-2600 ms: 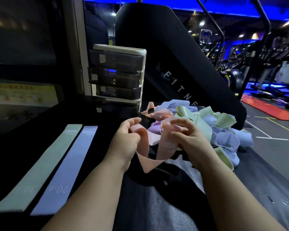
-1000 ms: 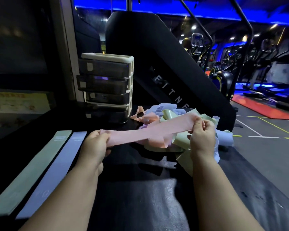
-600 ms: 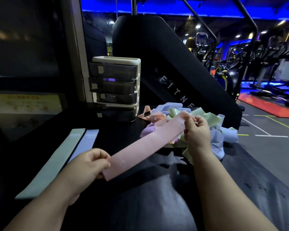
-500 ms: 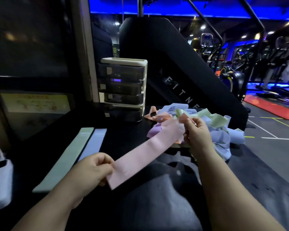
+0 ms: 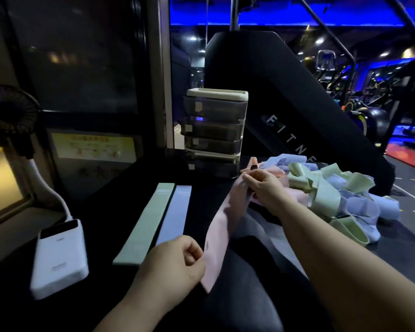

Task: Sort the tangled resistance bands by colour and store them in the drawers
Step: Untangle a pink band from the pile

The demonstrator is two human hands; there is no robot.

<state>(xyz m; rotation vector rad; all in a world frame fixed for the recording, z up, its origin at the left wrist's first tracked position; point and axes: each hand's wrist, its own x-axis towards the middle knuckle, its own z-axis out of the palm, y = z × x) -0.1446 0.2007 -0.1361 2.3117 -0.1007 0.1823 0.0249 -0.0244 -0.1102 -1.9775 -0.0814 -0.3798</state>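
Fingers (image 5: pixel 192 250) of left hand (image 5: pixel 173 267) curled, pinching pink band (image 5: pixel 222 224) at its near end; right hand (image 5: pixel 265 186) pinches the far end (head view only). Long axis runs away toward drawers (image 5: pixel 215 130). Left of the fingers: green band (image 5: pixel 149 219), lilac band (image 5: pixel 176 209), flat, parallel. Bare table (image 5: pixel 200 212) strip between lilac and pink. Tangled pile (image 5: pixel 333 188) right of right hand.

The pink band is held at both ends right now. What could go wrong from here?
1. The pink band is pinched at its ends by the left hand and right hand; if one pinch slips, it may spring back.
2. Its far end is close to the tangled pile, so a loop might catch and drag along.
3. Laid down carelessly, it could cover the lilac band beside the green band.
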